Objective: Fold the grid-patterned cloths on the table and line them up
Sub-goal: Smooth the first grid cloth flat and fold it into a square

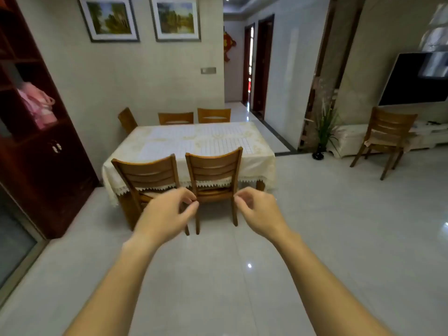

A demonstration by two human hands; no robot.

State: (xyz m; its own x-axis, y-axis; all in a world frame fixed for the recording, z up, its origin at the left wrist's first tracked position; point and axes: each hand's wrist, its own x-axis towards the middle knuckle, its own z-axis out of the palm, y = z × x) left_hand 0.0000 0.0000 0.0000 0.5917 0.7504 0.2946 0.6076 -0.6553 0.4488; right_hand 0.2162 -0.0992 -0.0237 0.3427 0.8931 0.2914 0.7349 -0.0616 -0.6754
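White grid-patterned cloths point(225, 143) lie flat and spread out on the table point(257, 166), on top of a cream tablecloth point(126, 154) with a lace edge. I see at least two big ones side by side, but I cannot tell how many there are in all. The table is well away from my hands. Two wooden chairs stand at its near side, between me and the cloths: the left chair point(150, 172) and the right chair point(214, 166).

My left hand point(167, 212) is held out in the air in front of the chairs. Its fingers are curled in, the thumb meets the fingertips, and it has nothing in it. My right hand point(259, 209) is near it but not touching it. Its fingers are curled in too, with nothing in them.

A dark red cabinet point(36, 166) stands on the left with a pink bag point(36, 105) on a shelf. Two framed pictures point(109, 18) hang on the wall behind the table. On the right are a television point(417, 81), a green plant point(324, 127) and one more chair point(388, 132).
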